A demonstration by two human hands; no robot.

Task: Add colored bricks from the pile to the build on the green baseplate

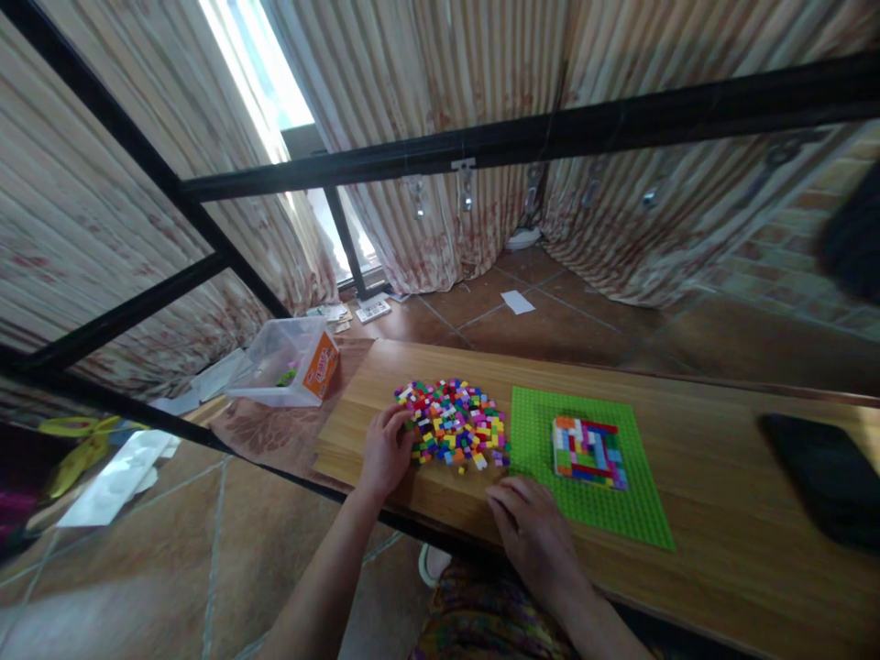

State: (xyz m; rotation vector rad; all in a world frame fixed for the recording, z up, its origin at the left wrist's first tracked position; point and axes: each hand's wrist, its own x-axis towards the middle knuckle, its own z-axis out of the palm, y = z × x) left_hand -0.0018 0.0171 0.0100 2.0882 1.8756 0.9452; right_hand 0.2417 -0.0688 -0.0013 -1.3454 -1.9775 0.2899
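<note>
A heap of small multicoloured toy bricks (454, 426) lies spread on a wooden bench top. At its left edge is my left hand (389, 449), fingers bent and closed together against the bricks; whatever is between the fingertips is too small to make out. My right hand (533, 527) rests at the near edge of the bench, loosely curved, with no brick visible in it. It is just left of the near part of a green studded baseplate (643, 500). On the baseplate stands a low, roughly square block built of coloured bricks (589, 452).
A clear plastic box (281, 362) with an orange label and a few pieces inside stands left of the bench top (729, 477). A black phone-like object (821, 477) lies at the right. Black metal bars (385, 160) cross in front of striped curtains (412, 82).
</note>
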